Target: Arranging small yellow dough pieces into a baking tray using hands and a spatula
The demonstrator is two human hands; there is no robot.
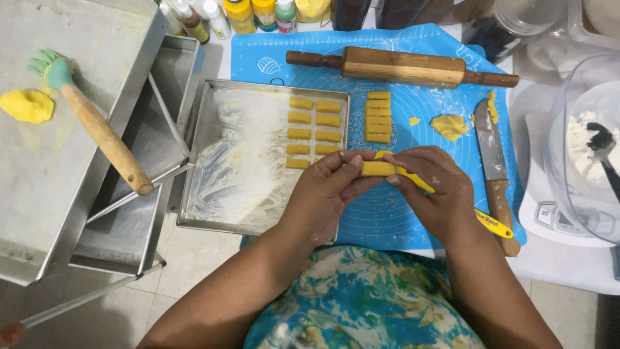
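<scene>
My left hand [329, 194] and my right hand [434, 194] meet over the blue silicone mat [394, 213]. Between their fingertips is a small yellow dough stick [378, 169]. My right hand also holds a yellow plastic tool [494, 225] whose handle sticks out past the wrist. A greased metal baking tray [239, 161] lies to the left, with two columns of shaped dough sticks [314, 132] at its right side. More cut dough sticks [378, 116] are stacked on the mat behind my hands.
A wooden rolling pin [403, 66] lies across the mat's far side. A knife [494, 161] and a dough lump [449, 126] sit at right. A flour bowl [584, 142] rests on a scale. Stacked trays [64, 148] at left carry a pastry brush [97, 126] and yellow dough [27, 105].
</scene>
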